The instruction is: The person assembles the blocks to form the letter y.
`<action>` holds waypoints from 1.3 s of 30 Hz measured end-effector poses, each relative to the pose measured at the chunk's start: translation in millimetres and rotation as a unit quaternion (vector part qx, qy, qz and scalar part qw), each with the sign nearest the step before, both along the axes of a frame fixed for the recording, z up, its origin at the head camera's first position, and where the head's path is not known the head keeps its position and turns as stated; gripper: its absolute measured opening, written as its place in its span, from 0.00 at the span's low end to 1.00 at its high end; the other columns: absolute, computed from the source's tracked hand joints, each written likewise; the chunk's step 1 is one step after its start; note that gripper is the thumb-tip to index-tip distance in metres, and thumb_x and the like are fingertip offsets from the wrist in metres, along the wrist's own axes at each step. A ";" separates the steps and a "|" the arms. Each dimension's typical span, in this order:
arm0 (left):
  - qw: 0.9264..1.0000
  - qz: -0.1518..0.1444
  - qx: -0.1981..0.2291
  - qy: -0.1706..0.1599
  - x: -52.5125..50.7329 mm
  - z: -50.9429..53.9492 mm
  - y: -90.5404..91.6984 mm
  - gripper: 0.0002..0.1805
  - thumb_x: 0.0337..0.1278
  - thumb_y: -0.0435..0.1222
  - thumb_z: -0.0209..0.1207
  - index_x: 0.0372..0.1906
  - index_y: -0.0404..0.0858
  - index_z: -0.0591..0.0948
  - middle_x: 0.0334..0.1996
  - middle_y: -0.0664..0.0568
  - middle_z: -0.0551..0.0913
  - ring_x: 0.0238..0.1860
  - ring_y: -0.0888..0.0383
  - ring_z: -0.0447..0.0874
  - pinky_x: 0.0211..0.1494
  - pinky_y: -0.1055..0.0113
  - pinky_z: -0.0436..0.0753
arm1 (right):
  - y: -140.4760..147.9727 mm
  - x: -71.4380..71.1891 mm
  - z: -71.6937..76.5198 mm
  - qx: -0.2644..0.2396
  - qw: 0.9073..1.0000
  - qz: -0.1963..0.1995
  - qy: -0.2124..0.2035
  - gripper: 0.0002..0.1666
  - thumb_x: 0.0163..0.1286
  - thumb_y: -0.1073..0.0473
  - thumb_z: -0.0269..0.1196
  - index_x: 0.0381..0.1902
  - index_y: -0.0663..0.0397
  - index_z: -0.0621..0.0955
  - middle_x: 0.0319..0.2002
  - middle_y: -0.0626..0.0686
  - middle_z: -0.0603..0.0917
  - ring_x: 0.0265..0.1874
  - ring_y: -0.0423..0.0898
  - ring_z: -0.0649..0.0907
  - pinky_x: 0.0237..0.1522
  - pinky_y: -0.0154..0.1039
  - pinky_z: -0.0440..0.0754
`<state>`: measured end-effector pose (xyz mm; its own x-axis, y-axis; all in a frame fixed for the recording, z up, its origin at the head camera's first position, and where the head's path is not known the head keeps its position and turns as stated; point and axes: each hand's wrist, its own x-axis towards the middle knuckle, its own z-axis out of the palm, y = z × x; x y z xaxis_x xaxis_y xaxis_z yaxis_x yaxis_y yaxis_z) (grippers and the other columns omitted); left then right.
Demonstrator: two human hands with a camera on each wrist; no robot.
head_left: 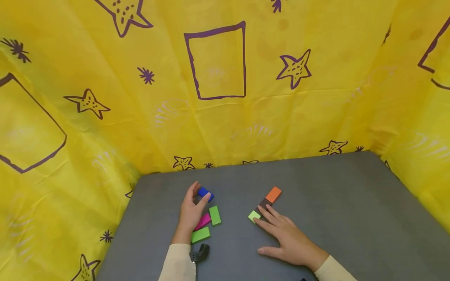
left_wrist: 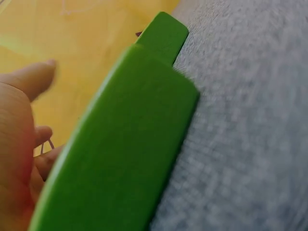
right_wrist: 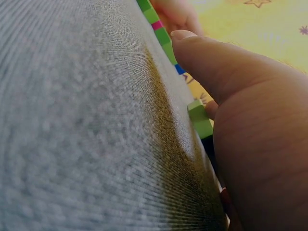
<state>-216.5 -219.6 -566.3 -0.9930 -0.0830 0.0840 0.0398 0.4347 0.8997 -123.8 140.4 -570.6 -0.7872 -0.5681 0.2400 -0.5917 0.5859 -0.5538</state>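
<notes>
In the head view, my left hand is over the table's left part, thumb and fingers spread around a small blue block. The thumb overlaps the block there, but the left wrist view shows a gap between thumb and fingers, with no block between them. My right hand reaches with extended fingers over a row of blocks, its fingertips at the light green block and the dark brown block. An orange block continues the row at its far end. Fingers partly cover the brown block.
By the left wrist lie a green block, a magenta block and another green block. A dark strap sits at the left sleeve. The grey table meets yellow patterned cloth behind and at the sides.
</notes>
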 end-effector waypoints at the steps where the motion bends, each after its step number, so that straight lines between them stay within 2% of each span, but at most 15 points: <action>1: 1.000 0.001 -0.010 -0.001 -0.5 -0.3 0.9 0.46 0.74 0.53 0.70 0.86 0.43 0.63 0.78 0.44 0.72 0.80 0.41 0.64 0.79 0.39 0.62 | 0.1 -0.1 -0.3 -0.001 1.000 -0.001 -0.001 0.48 0.74 0.27 0.67 0.83 0.41 0.73 0.86 0.52 0.59 0.84 0.60 0.55 0.67 0.74 0.68; 6: 0.998 0.005 -0.062 -0.001 -2.2 -1.2 3.2 0.47 0.67 0.43 0.76 0.85 0.41 0.65 0.77 0.46 0.75 0.78 0.41 0.65 0.78 0.38 0.64 | -0.2 -1.0 -2.8 -0.006 1.000 -0.004 -0.021 0.49 0.73 0.27 0.68 0.83 0.40 0.73 0.87 0.50 0.59 0.85 0.57 0.54 0.69 0.74 0.66; 11: 0.995 0.009 -0.096 0.002 -2.1 -1.7 5.0 0.45 0.65 0.36 0.77 0.83 0.40 0.68 0.75 0.45 0.76 0.76 0.40 0.66 0.77 0.39 0.67 | -0.5 -1.1 -3.6 -0.004 1.000 -0.005 -0.029 0.49 0.72 0.27 0.69 0.83 0.40 0.73 0.87 0.49 0.58 0.85 0.55 0.53 0.70 0.74 0.65; 24: 0.993 0.039 -0.107 0.013 -2.1 -2.3 6.1 0.42 0.63 0.35 0.78 0.80 0.39 0.73 0.72 0.45 0.80 0.73 0.40 0.70 0.74 0.39 0.70 | -1.0 -1.7 -1.9 0.000 0.999 -0.008 -0.045 0.49 0.72 0.26 0.69 0.83 0.38 0.73 0.87 0.47 0.58 0.86 0.54 0.52 0.70 0.74 0.64; 26: 0.994 0.042 -0.100 0.015 -1.8 -1.8 6.2 0.41 0.64 0.35 0.77 0.79 0.39 0.73 0.72 0.45 0.80 0.73 0.40 0.71 0.75 0.39 0.70 | -0.8 -2.0 -2.1 -0.001 0.999 -0.007 -0.045 0.49 0.72 0.26 0.69 0.83 0.39 0.73 0.87 0.47 0.58 0.86 0.54 0.52 0.70 0.74 0.64; 30: 0.997 0.043 -0.059 0.027 -1.3 -0.1 6.9 0.40 0.64 0.35 0.77 0.79 0.40 0.73 0.71 0.45 0.80 0.73 0.41 0.73 0.75 0.41 0.70 | -0.1 -2.3 -3.2 -0.005 0.999 -0.006 -0.044 0.49 0.72 0.26 0.69 0.83 0.39 0.73 0.87 0.47 0.58 0.86 0.54 0.52 0.70 0.74 0.64; 36: 0.997 0.047 0.002 0.053 1.6 1.4 6.8 0.38 0.63 0.33 0.77 0.77 0.39 0.76 0.70 0.43 0.80 0.66 0.41 0.79 0.70 0.43 0.77 | 0.2 -2.5 -4.2 -0.007 0.999 -0.006 -0.041 0.49 0.72 0.26 0.68 0.83 0.39 0.73 0.87 0.47 0.58 0.85 0.55 0.52 0.70 0.74 0.64; 39: 0.996 0.045 0.062 0.052 1.8 0.4 5.4 0.37 0.64 0.30 0.76 0.77 0.36 0.76 0.70 0.41 0.80 0.66 0.40 0.81 0.69 0.51 0.80 | -0.2 -2.1 -3.3 -0.007 0.999 -0.005 -0.038 0.49 0.72 0.26 0.69 0.83 0.39 0.73 0.87 0.48 0.58 0.85 0.55 0.53 0.70 0.74 0.64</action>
